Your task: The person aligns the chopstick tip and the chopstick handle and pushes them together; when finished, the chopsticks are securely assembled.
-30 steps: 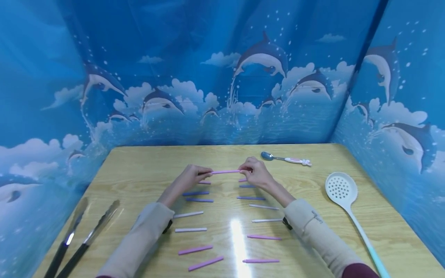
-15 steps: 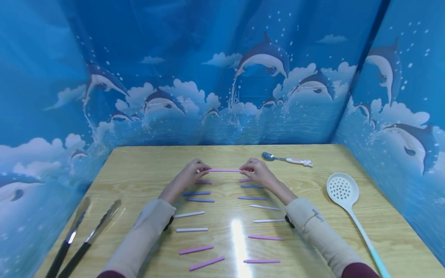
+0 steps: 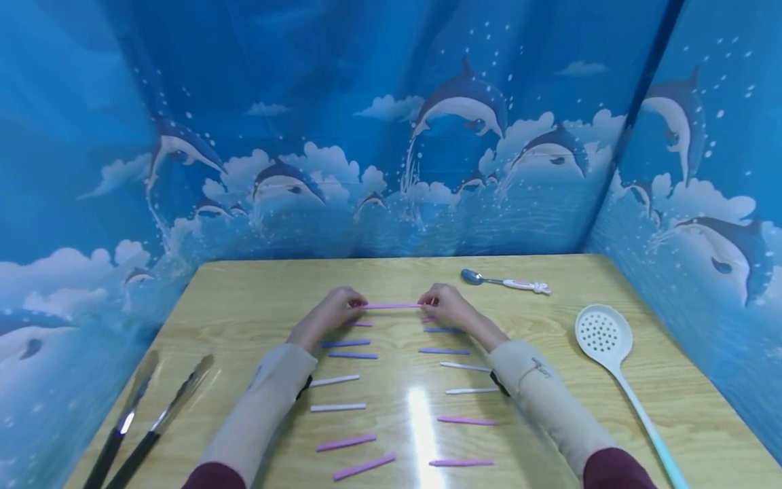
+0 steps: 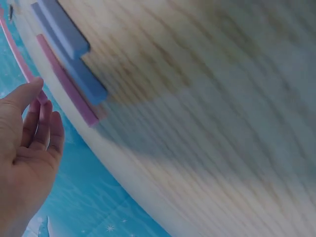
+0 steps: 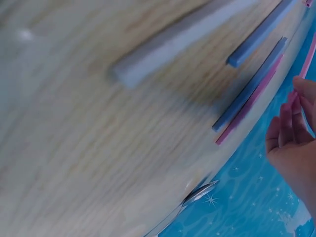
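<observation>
Both hands hold one slim pink stick (image 3: 393,305) level between them, toward the far part of the table. My left hand (image 3: 337,305) pinches its left end between thumb and fingers. The right hand (image 3: 451,305) pinches the other end the same way. In the left wrist view the held stick (image 4: 16,52) runs up from the left hand's (image 4: 29,143) fingertips. The right wrist view shows the right hand (image 5: 294,123) with its thumb and fingertips on the stick (image 5: 308,59). Below the hands, another pink stick (image 4: 66,81) and blue sticks (image 4: 74,59) lie on the wood.
Two columns of pink, white (image 3: 338,407) and blue sticks lie on the wooden table (image 3: 244,285). Tongs (image 3: 153,428) with black handles lie at left. A spoon (image 3: 504,281) is at the back, and a slotted skimmer (image 3: 603,333) at right. A dolphin-print curtain (image 3: 391,136) surrounds the table.
The left hand has shifted slightly left along the stick. Its slant has levelled out, and both hands sit a little lower in the head view.
</observation>
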`<state>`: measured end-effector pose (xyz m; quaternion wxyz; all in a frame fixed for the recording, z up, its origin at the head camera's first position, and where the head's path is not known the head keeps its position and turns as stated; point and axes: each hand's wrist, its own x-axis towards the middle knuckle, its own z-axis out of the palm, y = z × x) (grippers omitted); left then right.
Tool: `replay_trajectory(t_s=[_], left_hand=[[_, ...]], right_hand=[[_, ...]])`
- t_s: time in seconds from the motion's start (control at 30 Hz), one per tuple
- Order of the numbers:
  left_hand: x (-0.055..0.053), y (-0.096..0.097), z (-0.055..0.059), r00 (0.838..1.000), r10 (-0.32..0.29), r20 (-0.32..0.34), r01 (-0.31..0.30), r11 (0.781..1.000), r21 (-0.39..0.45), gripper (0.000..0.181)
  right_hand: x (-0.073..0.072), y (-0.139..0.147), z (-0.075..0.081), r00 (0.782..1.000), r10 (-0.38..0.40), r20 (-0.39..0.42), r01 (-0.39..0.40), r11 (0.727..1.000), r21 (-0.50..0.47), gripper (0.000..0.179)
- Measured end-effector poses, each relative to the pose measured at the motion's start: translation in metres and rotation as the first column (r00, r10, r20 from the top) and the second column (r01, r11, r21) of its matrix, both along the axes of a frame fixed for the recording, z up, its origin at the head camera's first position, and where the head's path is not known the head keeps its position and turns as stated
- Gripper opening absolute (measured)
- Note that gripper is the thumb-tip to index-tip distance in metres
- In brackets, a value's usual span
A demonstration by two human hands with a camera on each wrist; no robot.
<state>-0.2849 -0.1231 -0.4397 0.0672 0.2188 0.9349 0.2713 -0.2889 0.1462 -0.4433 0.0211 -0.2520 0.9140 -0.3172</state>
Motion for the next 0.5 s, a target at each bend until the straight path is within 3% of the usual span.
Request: replay_trajectory(t_s=[0.1,0.23,0.5], left_hand=[[-0.005,0.002,-0.006,0.998,0.037,0.050,-0.035,0.999,-0.036,0.017],[-0.009,0.005,-0.012,0.992,0.084,0.096,-0.077,0.994,-0.072,0.016],[-0.014,0.009,-0.017,0.988,0.113,0.106,-0.104,0.991,-0.085,0.016]], right_hand=[[-0.003,-0.004,-0.003,0.998,-0.013,0.069,0.010,0.999,0.040,0.013],[-0.006,-0.007,-0.006,0.994,-0.035,0.102,0.029,0.998,0.061,0.013],[-0.010,-0.006,-0.012,0.989,-0.062,0.132,0.053,0.996,0.070,0.013]])
